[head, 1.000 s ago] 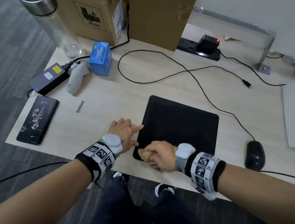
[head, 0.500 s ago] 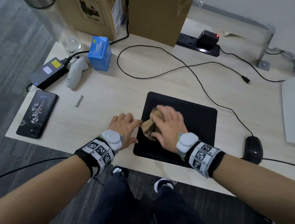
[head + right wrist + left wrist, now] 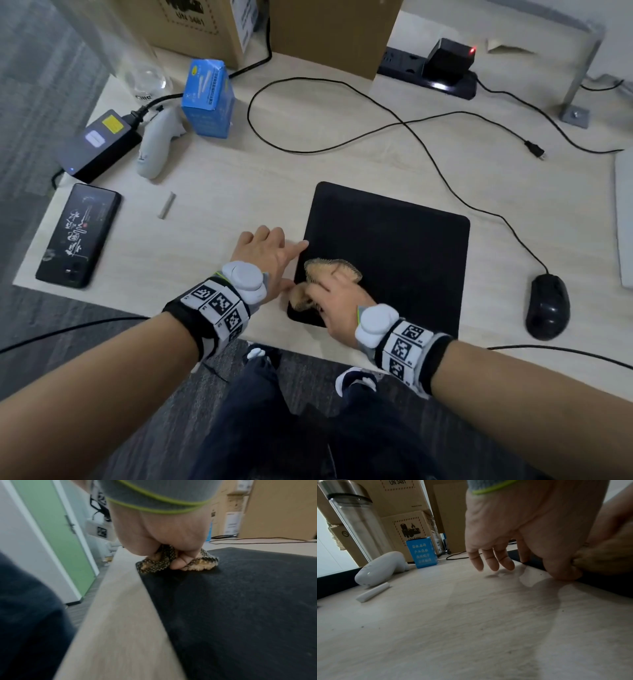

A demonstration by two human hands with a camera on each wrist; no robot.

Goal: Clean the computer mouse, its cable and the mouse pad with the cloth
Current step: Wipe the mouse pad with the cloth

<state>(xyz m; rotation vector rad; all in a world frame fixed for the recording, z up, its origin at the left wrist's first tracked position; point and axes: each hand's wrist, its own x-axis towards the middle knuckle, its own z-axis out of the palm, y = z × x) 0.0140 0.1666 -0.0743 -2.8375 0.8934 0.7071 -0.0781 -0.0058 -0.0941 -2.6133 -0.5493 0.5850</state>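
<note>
A black mouse pad (image 3: pixel 394 246) (image 3: pixel 240 601) lies on the light wooden table. My right hand (image 3: pixel 337 298) (image 3: pixel 164 538) grips a bunched tan cloth (image 3: pixel 334 270) (image 3: pixel 197 563) and presses it on the pad's near left corner. My left hand (image 3: pixel 270 255) (image 3: pixel 513 536) lies with straight fingers on the table, forefinger and thumb touching the pad's left edge (image 3: pixel 539 563). The black mouse (image 3: pixel 547 306) sits right of the pad. Its cable (image 3: pixel 428 150) loops across the table behind the pad.
A phone (image 3: pixel 79 236), a power adapter (image 3: pixel 99 145), a white controller (image 3: pixel 156 147) (image 3: pixel 380 569), a blue box (image 3: pixel 209 99) (image 3: pixel 422 552) and a small white stick (image 3: pixel 166 205) (image 3: pixel 373 592) lie at left. Cardboard boxes (image 3: pixel 329 31), a clear bottle (image 3: pixel 356 520) and a power strip (image 3: pixel 431 75) stand at the back.
My right hand swept the cloth from the pad's near left corner up to its middle left, then back down to that corner. The left hand kept its place.
</note>
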